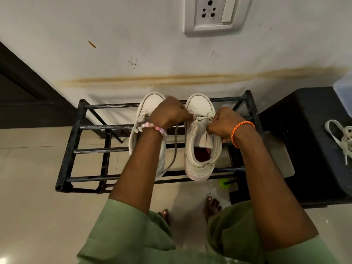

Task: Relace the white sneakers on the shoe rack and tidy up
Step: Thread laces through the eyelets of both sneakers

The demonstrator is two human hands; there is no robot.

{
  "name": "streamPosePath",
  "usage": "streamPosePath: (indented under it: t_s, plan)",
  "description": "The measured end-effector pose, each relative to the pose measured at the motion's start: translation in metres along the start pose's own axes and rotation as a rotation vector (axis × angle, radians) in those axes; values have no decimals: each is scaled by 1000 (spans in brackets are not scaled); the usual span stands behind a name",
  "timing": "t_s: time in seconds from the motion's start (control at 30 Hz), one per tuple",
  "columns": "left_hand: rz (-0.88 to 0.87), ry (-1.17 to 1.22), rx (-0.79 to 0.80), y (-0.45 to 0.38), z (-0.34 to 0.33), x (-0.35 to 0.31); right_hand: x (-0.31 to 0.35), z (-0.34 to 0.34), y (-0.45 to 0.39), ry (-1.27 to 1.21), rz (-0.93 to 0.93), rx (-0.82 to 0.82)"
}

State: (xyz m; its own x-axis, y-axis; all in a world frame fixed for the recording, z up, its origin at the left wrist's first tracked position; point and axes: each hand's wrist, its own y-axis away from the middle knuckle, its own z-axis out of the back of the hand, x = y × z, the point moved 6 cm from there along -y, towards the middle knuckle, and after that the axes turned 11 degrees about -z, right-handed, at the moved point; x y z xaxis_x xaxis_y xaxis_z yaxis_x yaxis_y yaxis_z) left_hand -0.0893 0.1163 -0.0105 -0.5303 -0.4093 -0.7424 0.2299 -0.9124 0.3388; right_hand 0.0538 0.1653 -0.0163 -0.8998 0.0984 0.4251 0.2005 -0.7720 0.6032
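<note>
A: What stage has been reached?

B: Both sneakers are stood at the rack's back edge. On the left sneaker, little lacing can be seen.

A: And the right sneaker?

B: Only the lowest eyelets are threaded; a grey lace is pinched by the left hand, and its other end appears gripped by the curled right hand. A spare lace is left on the black stand.

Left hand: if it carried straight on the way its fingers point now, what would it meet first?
The left hand points rightward across the right-side sneaker, so it would likely meet the right hand pinching the lace there; depth between them is unclear.
</note>
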Motion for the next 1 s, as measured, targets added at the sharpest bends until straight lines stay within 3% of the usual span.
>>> streamPosePath:
  t_s: [0.1, 0.47, 0.53, 0.67, 0.77, 0.8, 0.9, 1.0]
  plan:
    - [-47, -38, -56, -3, -3, -4, 1, 1, -1, 35, 21, -3]
    - [-11, 50, -10, -5, 10, -7, -5, 2, -11, 28, 12, 21]
    - [-71, 239, -75, -4, 18, -11, -6, 3, -11, 26, 15, 12]
    - [-419, 793, -197, 0, 37, -32, -7, 4, -11, 24, 26, -2]
    - [-339, 1009, -140, -3, 31, -29, -6, 5, -11, 10, 26, -12]
    - [-279, 885, -147, -3, 27, -25, -6, 5, -10, 11, 31, -12]
    - [-197, 148, -115, -8, 11, -12, -4, 4, -7, 17, 38, -14]
    - [-163, -97, -65, -12, -4, -5, -7, 7, -1, -3, 52, -85]
